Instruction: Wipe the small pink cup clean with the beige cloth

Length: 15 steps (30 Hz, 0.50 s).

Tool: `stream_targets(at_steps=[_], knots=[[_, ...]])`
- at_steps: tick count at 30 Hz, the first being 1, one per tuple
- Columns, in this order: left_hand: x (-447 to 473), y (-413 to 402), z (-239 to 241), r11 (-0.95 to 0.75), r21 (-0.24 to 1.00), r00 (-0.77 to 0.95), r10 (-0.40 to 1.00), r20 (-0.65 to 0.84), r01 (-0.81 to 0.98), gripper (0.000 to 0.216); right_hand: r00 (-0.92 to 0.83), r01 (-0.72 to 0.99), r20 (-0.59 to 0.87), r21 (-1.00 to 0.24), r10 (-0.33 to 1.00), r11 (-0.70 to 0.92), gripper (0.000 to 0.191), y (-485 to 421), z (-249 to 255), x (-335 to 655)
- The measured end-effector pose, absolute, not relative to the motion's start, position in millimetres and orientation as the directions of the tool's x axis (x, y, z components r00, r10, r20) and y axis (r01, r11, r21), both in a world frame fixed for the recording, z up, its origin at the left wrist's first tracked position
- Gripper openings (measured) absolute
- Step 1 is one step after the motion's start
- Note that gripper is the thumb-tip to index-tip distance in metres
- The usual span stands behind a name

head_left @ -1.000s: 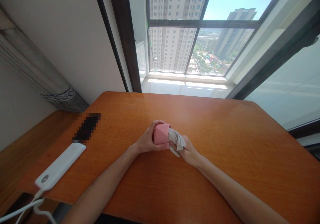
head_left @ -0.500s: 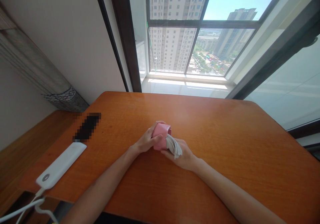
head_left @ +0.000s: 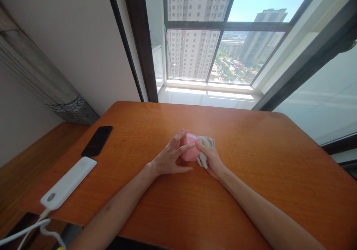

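A small pink cup-like container (head_left: 190, 154) is held just above the table, its base end toward me. A crumpled light grey cloth (head_left: 205, 142) bunches out on its right side. My right hand (head_left: 212, 159) grips both, thumb pressed on the pink wall, with the cloth between palm and container. My left hand (head_left: 170, 155) reaches around the container's left side with fingers spread. One finger lies across its face, and the thumb stands apart below it. The inside of the container is hidden.
On the left of the wooden table (head_left: 251, 168) lie a black phone (head_left: 97, 141) and a white power bank (head_left: 68, 183). White cables (head_left: 44, 224) run from the power bank past the edge. A window (head_left: 206, 53) rises behind the table, and a curtain (head_left: 67, 101) hangs at left.
The container has shifted slightly right and turned, so its opening no longer shows. My left hand's grip has loosened and spread. My right thumb has come over onto the pink wall.
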State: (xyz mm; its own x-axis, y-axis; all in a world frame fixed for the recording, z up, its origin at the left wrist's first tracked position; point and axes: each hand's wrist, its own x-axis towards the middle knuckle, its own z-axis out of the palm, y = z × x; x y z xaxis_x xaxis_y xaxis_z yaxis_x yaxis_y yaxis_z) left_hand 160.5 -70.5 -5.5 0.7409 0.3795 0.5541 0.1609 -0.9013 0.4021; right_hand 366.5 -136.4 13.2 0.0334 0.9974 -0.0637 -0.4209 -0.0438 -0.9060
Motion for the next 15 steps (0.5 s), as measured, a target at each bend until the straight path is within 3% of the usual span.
stream_targets(at_steps=[8,15], knots=[[160.5,-67.6,-5.7,-0.91,0.405,0.701,0.348,0.623,0.091,0.087,0.071,-0.336,-0.002,-0.942,0.997,0.022,0.036,-141.2,9.3,365.5],[160.2,-66.2,-4.9,-0.803,0.588,0.653,0.498,0.571,0.098,0.087,0.097,-0.09,0.129,-0.986,0.987,0.138,0.046,-138.5,2.1,374.3]])
